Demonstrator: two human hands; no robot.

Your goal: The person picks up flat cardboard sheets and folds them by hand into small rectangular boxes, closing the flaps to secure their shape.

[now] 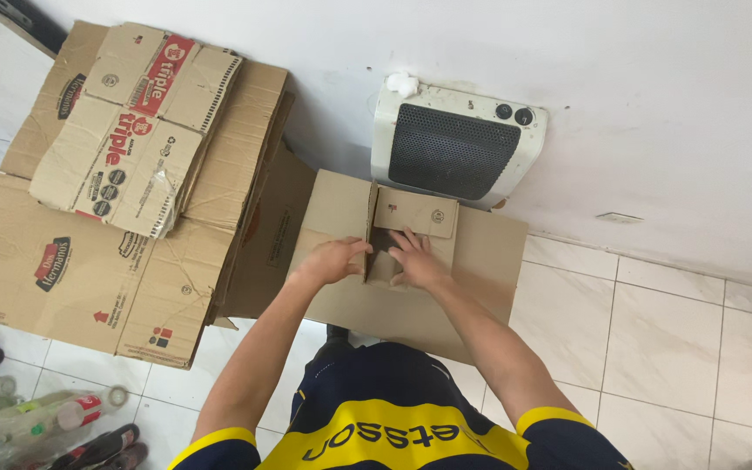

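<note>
While the heater (456, 150) crowds the far edge and flattened cartons (124, 200) the left, your left hand (334, 259) and right hand (415, 261) press flat, fingers spread, on the cardboard box (480, 261) flaps; open floor (654, 348) lies right.

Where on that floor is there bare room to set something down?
Bare tiles lie right of the cardboard box under both hands, below the white wall. The left is crowded: flattened cartons stacked, bottles in the corner. The heater fills the gap behind the box.
</note>
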